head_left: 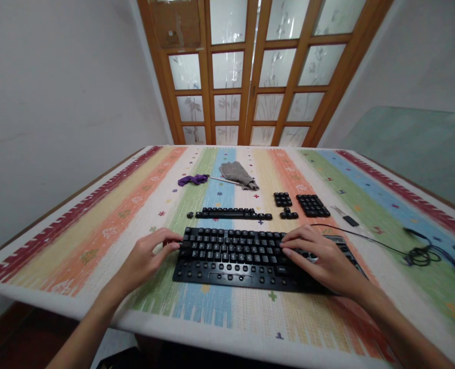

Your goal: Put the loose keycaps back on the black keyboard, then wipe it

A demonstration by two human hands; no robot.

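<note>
A black keyboard (227, 277) lies near the table's front edge. Several rows of keycaps (231, 246) cover its upper part, while the front rows show bare switch posts. At the left ends of the keycap rows, my left hand (150, 253) presses with its thumb and bent fingertips. My right hand (319, 256) reaches over the right part, its fingertips and thumb against the rows' right ends. The keycaps are gripped between the two hands. Part of the keyboard's right side is hidden under my right hand.
Behind the keyboard lie loose keycap rows (231, 213), a single keycap (190, 215), a small keycap block (282, 199), arrow keycaps (289, 214) and number-pad keycaps (312, 205). Farther back are a grey cloth (237, 173) and purple cloth (192, 179). A cable (419, 256) lies right.
</note>
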